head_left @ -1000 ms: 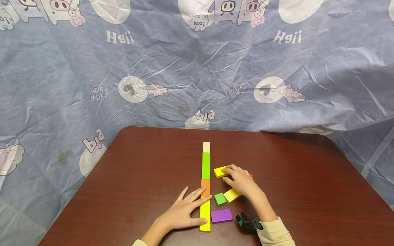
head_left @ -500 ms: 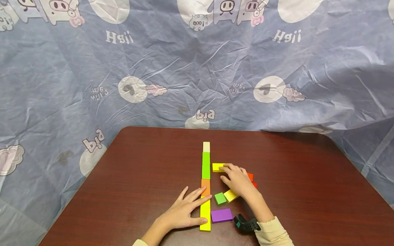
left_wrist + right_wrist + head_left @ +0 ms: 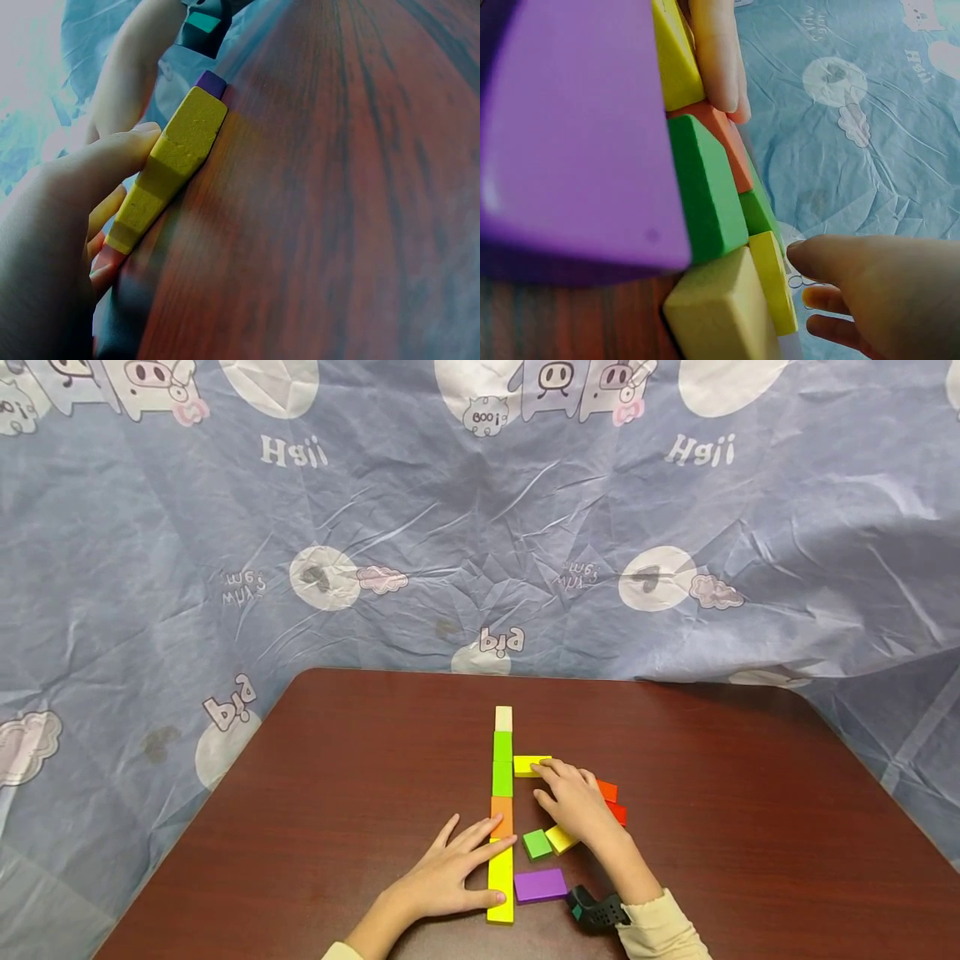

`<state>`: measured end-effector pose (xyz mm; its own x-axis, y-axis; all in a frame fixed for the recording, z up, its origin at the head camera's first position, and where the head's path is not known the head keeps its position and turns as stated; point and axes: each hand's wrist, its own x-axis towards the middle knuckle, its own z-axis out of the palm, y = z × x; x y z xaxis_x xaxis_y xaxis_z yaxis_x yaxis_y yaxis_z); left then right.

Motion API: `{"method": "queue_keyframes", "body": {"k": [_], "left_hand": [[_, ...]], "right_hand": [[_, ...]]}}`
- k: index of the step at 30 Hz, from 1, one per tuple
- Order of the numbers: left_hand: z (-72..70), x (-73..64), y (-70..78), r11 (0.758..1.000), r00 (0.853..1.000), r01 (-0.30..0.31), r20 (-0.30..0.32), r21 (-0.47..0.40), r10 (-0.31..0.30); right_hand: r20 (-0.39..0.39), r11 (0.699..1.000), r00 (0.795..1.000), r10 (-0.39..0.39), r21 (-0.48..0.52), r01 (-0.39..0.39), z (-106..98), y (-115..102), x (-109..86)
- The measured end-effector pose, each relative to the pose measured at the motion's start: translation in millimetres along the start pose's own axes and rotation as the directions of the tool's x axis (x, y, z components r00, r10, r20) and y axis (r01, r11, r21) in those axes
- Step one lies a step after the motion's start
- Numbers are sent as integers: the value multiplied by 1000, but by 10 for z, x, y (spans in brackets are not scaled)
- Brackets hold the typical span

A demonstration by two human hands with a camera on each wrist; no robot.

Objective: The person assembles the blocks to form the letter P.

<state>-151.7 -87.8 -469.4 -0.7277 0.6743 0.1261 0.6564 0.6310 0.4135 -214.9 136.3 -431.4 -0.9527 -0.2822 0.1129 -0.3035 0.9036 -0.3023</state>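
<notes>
A straight row of blocks runs away from the person: yellow (image 3: 498, 868), orange (image 3: 502, 814), green (image 3: 502, 779), another green and a pale one (image 3: 503, 718) at the far end. Across the near part lies my left hand (image 3: 442, 877), fingers spread, touching the orange and yellow blocks; its thumb rests on the yellow side. My right hand (image 3: 577, 797) touches a separate yellow block (image 3: 525, 767) with its fingertips. That block stands crosswise against the right side of the row, at the farther green block's near end. Part of it is under the fingers.
Right of the row lie a small green block (image 3: 537, 844), a pale yellow block (image 3: 561, 839) partly under the right wrist, and a purple block (image 3: 540, 886). Two red blocks (image 3: 617, 812) show beside the right hand. A patterned cloth (image 3: 420, 527) hangs behind the brown table (image 3: 337, 760).
My right hand has slid the separate yellow block leftward to the row, turning it from slanted to crosswise. The red blocks have come into fuller view. My left hand has stayed put.
</notes>
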Motion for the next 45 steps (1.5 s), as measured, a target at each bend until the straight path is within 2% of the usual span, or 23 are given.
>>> {"method": "queue_keyframes", "body": {"k": [12, 24, 31, 38, 45], "left_hand": [[-3, -18, 3, 1000, 1000, 4, -3, -8, -4], [-7, -10, -4, 1000, 1000, 7, 4, -14, -7], [-16, 5, -13, 1000, 1000, 9, 8, -8, -9], [-32, 5, -9, 1000, 1000, 9, 18, -15, -8], [-21, 13, -11, 999, 1000, 0, 18, -36, 1]], "right_hand": [[3, 998, 1000, 20, -55, -19, -10, 24, 56], [121, 994, 990, 68, -93, -57, -131, 203, 486], [127, 993, 988, 84, -98, -72, -98, 220, 717], [131, 992, 985, 114, -73, -105, -17, 185, 844], [132, 991, 983, 125, -57, -118, 27, 180, 883]]}}
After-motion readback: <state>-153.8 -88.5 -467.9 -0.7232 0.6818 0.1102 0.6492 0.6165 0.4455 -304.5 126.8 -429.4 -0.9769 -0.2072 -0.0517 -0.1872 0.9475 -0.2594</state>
